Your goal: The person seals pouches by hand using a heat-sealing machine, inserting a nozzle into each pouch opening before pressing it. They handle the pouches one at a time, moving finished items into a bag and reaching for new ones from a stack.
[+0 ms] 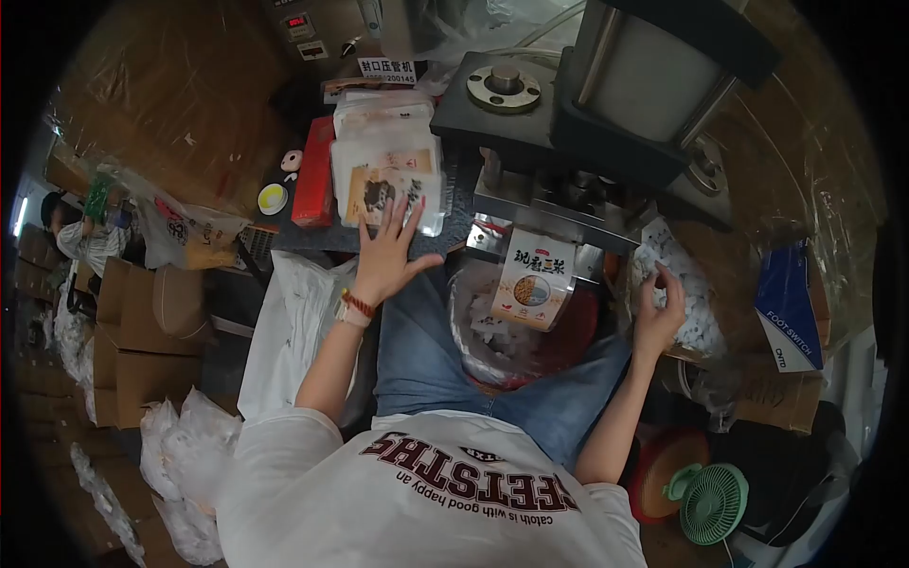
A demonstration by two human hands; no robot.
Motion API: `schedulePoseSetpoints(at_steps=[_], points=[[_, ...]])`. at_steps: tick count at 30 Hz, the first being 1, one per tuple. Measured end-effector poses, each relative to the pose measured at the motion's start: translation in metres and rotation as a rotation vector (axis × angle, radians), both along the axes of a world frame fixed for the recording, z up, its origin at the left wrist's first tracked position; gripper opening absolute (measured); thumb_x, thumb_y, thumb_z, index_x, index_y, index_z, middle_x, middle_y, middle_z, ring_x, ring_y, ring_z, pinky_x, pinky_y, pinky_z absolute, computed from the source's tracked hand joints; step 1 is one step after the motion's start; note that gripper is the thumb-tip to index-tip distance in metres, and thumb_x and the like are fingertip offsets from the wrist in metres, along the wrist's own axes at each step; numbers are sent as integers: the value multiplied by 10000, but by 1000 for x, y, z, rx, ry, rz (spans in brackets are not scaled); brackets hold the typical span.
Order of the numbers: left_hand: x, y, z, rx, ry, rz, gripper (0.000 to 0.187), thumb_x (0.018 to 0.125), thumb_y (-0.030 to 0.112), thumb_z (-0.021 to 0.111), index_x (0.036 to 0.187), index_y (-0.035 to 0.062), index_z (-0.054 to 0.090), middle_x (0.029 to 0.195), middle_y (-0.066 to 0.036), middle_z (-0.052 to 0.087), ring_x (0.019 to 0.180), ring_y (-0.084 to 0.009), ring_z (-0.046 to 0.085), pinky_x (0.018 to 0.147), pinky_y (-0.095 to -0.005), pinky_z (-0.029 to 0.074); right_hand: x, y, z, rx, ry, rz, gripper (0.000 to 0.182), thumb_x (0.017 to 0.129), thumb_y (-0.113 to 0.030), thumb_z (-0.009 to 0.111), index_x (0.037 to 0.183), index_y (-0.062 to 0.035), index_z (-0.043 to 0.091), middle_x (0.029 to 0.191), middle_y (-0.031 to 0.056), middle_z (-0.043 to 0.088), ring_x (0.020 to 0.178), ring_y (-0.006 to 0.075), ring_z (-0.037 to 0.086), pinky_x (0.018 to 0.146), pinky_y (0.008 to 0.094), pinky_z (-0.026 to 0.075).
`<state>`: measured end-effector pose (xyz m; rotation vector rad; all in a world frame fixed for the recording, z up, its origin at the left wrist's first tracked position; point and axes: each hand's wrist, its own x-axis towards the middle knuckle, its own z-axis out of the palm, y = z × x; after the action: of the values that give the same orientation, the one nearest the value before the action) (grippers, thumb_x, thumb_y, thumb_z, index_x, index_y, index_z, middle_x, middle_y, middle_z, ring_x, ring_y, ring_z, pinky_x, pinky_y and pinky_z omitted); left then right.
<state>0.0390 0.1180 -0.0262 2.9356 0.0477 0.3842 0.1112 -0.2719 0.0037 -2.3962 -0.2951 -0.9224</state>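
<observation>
My left hand (388, 251) lies with fingers spread on the top of a stack of printed plastic pouches (388, 161); its fingertips touch the nearest pouch. In front of me, a pouch with printed Chinese characters and a round picture (535, 279) hangs from the front of a press machine (559, 204). My right hand (660, 314) is raised beside a clear bag of small white pieces (696, 327). Its thumb and fingers are curled together in a pinch, and whatever they hold is too small to make out.
A red box (314, 175) and a yellow-and-white round container (272, 199) stand left of the stack. Between my knees sits a lined red tub (578, 327) with white pieces. A blue box (791, 308) and a green fan (713, 502) are at right.
</observation>
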Motion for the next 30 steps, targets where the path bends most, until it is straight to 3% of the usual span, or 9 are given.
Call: schedulePoseSetpoints(at_steps=[2, 6, 9, 14, 20, 22, 25, 26, 30], points=[[-24, -2, 0, -7, -77, -201, 676, 804, 380, 670, 1397, 174, 419, 1428, -77, 431, 1316, -279, 405, 1072, -487, 300, -19, 17, 19, 452, 84, 30, 154, 881, -79, 606, 999, 8, 655, 950, 77, 650, 860, 170, 598, 744, 273, 453], [-46, -11, 14, -290, -166, -78, 394, 700, 27, 658, 1083, 115, 672, 1055, -44, 685, 1011, -242, 642, 832, -330, 518, -54, 54, 59, 414, 26, 251, 144, 854, -26, 611, 987, 14, 651, 950, 67, 640, 869, 165, 579, 789, 264, 432], [-48, -33, 38, -482, -317, -158, 379, 683, -5, 650, 1049, 90, 676, 1016, -57, 691, 983, -250, 653, 817, -340, 528, -73, 79, 84, 99, -155, 427, 247, 704, -27, 698, 948, -31, 660, 895, 79, 629, 867, 239, 585, 912, 399, 377], [-56, -67, 67, -314, -444, -348, 412, 642, -54, 637, 1030, 77, 680, 1031, -52, 688, 954, -241, 662, 804, -334, 537, -86, 109, 71, -184, -81, 583, 263, 703, -61, 707, 960, -59, 653, 872, 41, 620, 882, 222, 588, 943, 422, 356], [-60, -78, 82, -408, -334, -578, 347, 673, -36, 655, 1004, 58, 692, 1023, -70, 690, 883, -231, 681, 727, -300, 553, -86, 82, 90, 85, 40, 837, 331, 717, -61, 709, 1041, -52, 641, 825, 52, 603, 837, 221, 573, 891, 395, 381], [-51, -94, 58, -885, -164, -542, 206, 773, 27, 676, 978, 24, 697, 932, -104, 699, 777, -160, 686, 658, -260, 536, -81, 79, 79, 102, 139, 745, 334, 737, -61, 701, 1064, -43, 635, 833, 58, 600, 830, 226, 566, 861, 377, 389], [-32, -108, 10, -1009, 335, -295, 172, 861, 124, 671, 960, -15, 691, 845, -89, 705, 694, -79, 642, 600, -221, 502, -78, 75, 67, 208, 234, 541, 330, 770, -61, 690, 1092, -26, 627, 831, 66, 593, 807, 228, 552, 793, 342, 407], [-29, -122, 7, -1347, 268, -254, 225, 882, 165, 668, 955, -47, 684, 798, -56, 697, 677, -49, 609, 574, -215, 482, -78, 72, 65, 292, 235, 422, 325, 782, -62, 686, 1098, -18, 624, 821, 68, 589, 792, 226, 545, 756, 325, 417], [6, -129, 22, -1779, 350, -76, 235, 888, 157, 653, 944, -71, 670, 843, -85, 689, 714, -96, 640, 626, -232, 512, -76, 49, 63, 485, 218, 374, 176, 858, -57, 641, 1027, -7, 653, 782, 55, 599, 677, 137, 539, 640, 256, 428]])
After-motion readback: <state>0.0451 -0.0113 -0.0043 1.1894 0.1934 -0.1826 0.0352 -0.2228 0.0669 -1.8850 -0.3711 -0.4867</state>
